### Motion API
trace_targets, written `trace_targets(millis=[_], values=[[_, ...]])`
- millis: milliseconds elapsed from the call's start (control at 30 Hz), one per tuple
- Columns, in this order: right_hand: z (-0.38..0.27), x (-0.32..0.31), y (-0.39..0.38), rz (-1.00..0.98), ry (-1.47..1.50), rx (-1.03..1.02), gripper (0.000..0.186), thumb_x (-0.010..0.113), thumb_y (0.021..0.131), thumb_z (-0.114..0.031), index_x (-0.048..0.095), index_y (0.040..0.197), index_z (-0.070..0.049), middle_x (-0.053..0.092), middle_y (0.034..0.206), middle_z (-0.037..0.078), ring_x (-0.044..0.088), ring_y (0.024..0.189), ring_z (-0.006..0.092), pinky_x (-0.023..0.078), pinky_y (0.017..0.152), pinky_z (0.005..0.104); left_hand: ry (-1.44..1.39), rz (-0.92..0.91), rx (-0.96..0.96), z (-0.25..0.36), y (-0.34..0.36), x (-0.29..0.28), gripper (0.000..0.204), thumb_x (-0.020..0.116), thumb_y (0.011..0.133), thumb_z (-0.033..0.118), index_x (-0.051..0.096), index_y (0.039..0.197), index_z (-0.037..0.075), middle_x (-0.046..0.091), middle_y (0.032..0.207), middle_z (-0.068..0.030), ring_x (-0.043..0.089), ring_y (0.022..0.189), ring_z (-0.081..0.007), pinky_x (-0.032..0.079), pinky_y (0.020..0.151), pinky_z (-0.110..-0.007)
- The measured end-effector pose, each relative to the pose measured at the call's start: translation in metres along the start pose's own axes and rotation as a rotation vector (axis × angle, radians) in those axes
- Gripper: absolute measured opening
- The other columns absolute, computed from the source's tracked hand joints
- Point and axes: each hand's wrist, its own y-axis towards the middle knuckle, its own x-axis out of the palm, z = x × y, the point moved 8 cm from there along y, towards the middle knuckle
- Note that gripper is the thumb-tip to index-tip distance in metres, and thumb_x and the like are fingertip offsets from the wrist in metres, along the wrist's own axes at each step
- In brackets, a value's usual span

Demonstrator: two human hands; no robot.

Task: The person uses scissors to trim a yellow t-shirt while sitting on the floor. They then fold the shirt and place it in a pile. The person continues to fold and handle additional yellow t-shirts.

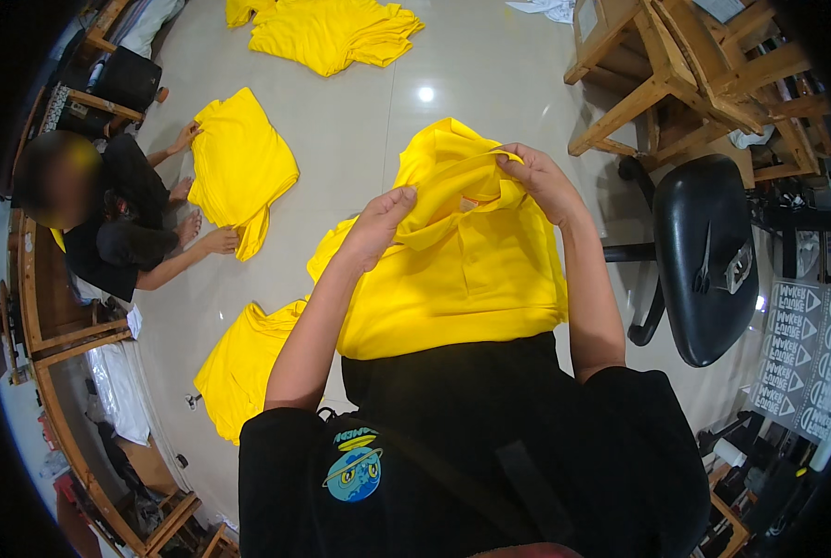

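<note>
A yellow polo shirt (471, 288) lies spread over my lap, its buttoned placket and collar facing up. My left hand (383, 223) pinches the collar's left side, and my right hand (534, 181) grips the fabric at its upper right, thumb on top. Between the two hands the collar is stretched and lifted, so the inside of the neck with a small label (471, 203) shows. The shirt's far part bunches up beyond my hands.
At left, a seated person (127, 205) holds another folded yellow shirt (239, 172) on the tiled floor. More yellow shirts lie at the top (332, 35) and lower left (248, 367). To the right stand a black chair (704, 260) with scissors (704, 265) on it and wooden stools (671, 79).
</note>
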Motion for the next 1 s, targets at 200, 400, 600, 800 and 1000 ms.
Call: trace_targets(millis=[200, 400, 600, 800, 1000], values=[[-0.003, 0.004, 0.002, 0.018, -0.025, 0.016, 0.044, 0.066, 0.112, -0.042, 0.070, 0.132, -0.004, 0.074, 0.110, 0.001, 0.064, 0.097, 0.0093, 0.053, 0.084, 0.0278, 0.933, 0.534, 0.935, 0.077, -0.013, 0.032, 0.046, 0.074, 0.107, 0.031, 0.062, 0.140, 0.002, 0.071, 0.131, -0.0168, 0.068, 0.121, -0.0359, 0.054, 0.103, -0.046], [-0.008, 0.004, 0.005, 0.062, -0.110, -0.023, 0.045, 0.071, 0.110, -0.043, 0.070, 0.131, -0.002, 0.074, 0.110, 0.003, 0.064, 0.096, 0.0112, 0.054, 0.084, 0.0298, 0.864, 0.079, 0.834, 0.086, -0.002, 0.090, 0.041, 0.074, 0.102, 0.016, 0.065, 0.141, 0.008, 0.074, 0.131, -0.0147, 0.069, 0.122, -0.0358, 0.057, 0.102, -0.046], [-0.025, -0.002, -0.037, 0.316, -0.642, -0.269, 0.037, 0.080, 0.101, -0.026, 0.070, 0.121, 0.004, 0.074, 0.110, 0.018, 0.069, 0.096, 0.0294, 0.057, 0.088, 0.0423, 0.933, 0.210, 0.856, 0.086, 0.006, 0.072, 0.022, 0.071, 0.103, 0.013, 0.072, 0.124, 0.006, 0.080, 0.114, -0.0151, 0.075, 0.107, -0.0370, 0.061, 0.089, -0.047], [-0.009, 0.001, -0.069, 0.385, -0.766, -0.341, 0.027, 0.071, 0.109, -0.018, 0.071, 0.123, 0.006, 0.077, 0.106, 0.013, 0.073, 0.089, 0.0243, 0.057, 0.084, 0.0366, 0.860, 0.337, 0.830, 0.089, 0.005, 0.070, 0.022, 0.069, 0.102, 0.008, 0.070, 0.124, 0.005, 0.077, 0.111, -0.0225, 0.074, 0.100, -0.0447, 0.061, 0.080, -0.051], [0.022, -0.006, -0.056, 0.315, 0.169, -0.151, 0.030, 0.057, 0.118, -0.018, 0.070, 0.137, 0.002, 0.079, 0.121, 0.010, 0.076, 0.105, 0.0209, 0.059, 0.092, 0.0326, 1.147, 0.373, 0.902, 0.093, 0.016, 0.075, 0.031, 0.073, 0.099, 0.008, 0.068, 0.129, 0.004, 0.077, 0.121, -0.0189, 0.073, 0.110, -0.0386, 0.059, 0.094, -0.048]])
